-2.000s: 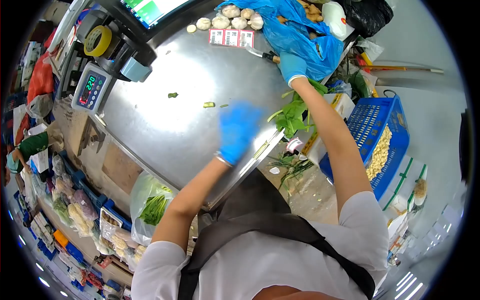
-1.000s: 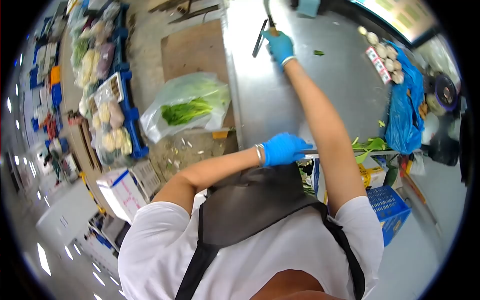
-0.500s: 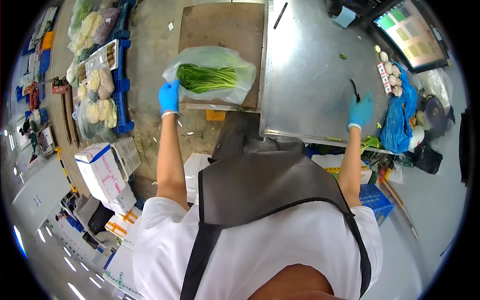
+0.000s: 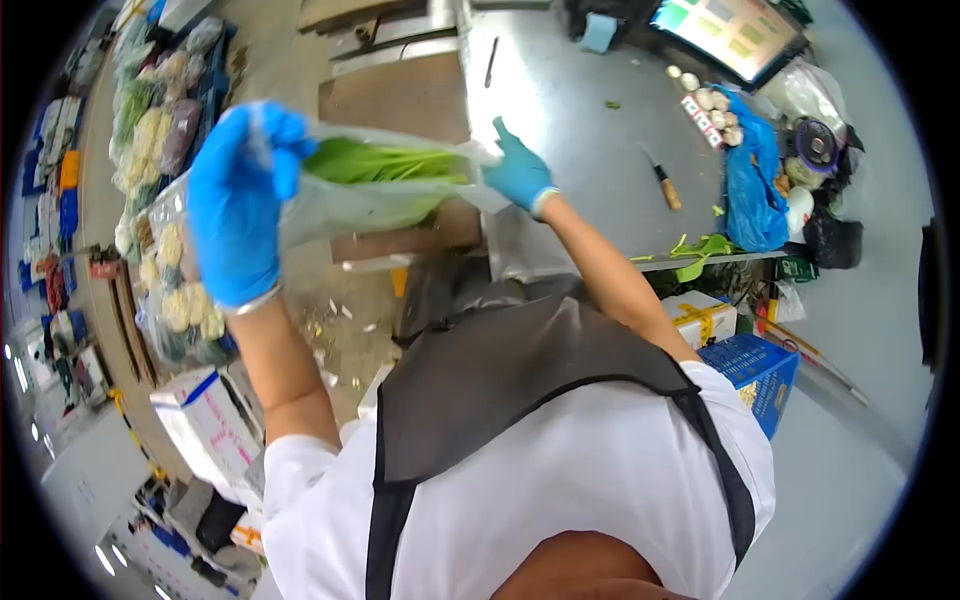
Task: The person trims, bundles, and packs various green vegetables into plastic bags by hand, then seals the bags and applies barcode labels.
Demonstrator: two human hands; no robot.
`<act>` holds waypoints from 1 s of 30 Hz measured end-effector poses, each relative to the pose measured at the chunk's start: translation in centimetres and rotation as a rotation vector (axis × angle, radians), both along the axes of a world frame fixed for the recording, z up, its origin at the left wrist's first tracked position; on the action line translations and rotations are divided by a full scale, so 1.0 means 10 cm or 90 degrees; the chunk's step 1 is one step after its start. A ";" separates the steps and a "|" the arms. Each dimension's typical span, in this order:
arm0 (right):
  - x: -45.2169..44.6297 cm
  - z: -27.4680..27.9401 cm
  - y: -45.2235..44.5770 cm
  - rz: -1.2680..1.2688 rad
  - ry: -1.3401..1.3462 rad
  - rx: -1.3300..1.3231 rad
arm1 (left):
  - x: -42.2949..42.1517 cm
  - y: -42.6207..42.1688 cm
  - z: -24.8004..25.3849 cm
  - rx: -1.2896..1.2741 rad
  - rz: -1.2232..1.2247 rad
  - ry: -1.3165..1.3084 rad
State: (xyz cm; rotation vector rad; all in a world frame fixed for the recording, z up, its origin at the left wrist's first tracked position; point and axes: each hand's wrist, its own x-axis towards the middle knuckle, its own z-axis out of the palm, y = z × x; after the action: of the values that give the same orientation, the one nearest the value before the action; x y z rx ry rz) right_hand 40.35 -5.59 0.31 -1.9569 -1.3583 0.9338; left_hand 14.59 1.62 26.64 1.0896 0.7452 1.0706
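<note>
My left hand [image 4: 240,205], in a blue glove, grips one end of a clear plastic bag [image 4: 375,205] and holds it up. Inside the bag lie green leafy vegetables [image 4: 385,163]. At the bag's other end is my right hand [image 4: 519,170], in a teal glove, its thumb and fingers apart, beside the bag's edge over the metal table [image 4: 590,150]. A knife with a wooden handle [image 4: 669,190] rests on the table, to the right of my right hand. Farther back lies a thin black stick-like object [image 4: 491,62].
Garlic bulbs [image 4: 716,108], red-and-white labels [image 4: 702,121] and a blue plastic bag [image 4: 755,185] are at the table's right side. Loose green leaves [image 4: 702,250] hang over the near edge. A screen [image 4: 730,35] stands behind. Bagged vegetables [image 4: 150,140] sit at the left.
My left hand has lifted the bag of greens off the brown board. My right hand has let go of the knife, which now lies on the table, and moved left to the bag.
</note>
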 end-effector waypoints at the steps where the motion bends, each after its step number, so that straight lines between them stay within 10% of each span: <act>1: 0.38 0.12 -0.07 -0.010 -0.016 -0.065 | -0.04 -0.03 0.07 -0.001 0.035 -0.040; 3: 0.77 0.91 -0.38 -0.062 0.336 -0.105 | -0.08 -0.14 0.09 0.014 0.019 0.005; 9: 0.98 2.00 -0.91 -0.132 0.491 0.050 | -0.41 -0.10 -0.12 -0.063 0.191 -0.124; 16: 1.50 1.55 -1.54 -0.336 0.593 0.071 | 0.59 -0.13 -0.46 -0.181 -0.351 -0.042; 23: 1.42 1.49 -1.92 -0.284 0.466 0.135 | 1.54 -0.62 -0.43 -0.064 -0.439 0.062; 30: 1.31 1.18 -1.76 -0.147 0.797 0.203 | 2.37 -1.11 -1.33 0.323 -0.403 0.305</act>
State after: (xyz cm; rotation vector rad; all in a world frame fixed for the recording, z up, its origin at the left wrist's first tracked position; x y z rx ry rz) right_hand 53.43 -23.21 12.06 -0.8772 -0.4708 1.3450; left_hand 38.33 -9.50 13.34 1.9024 0.4353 0.4506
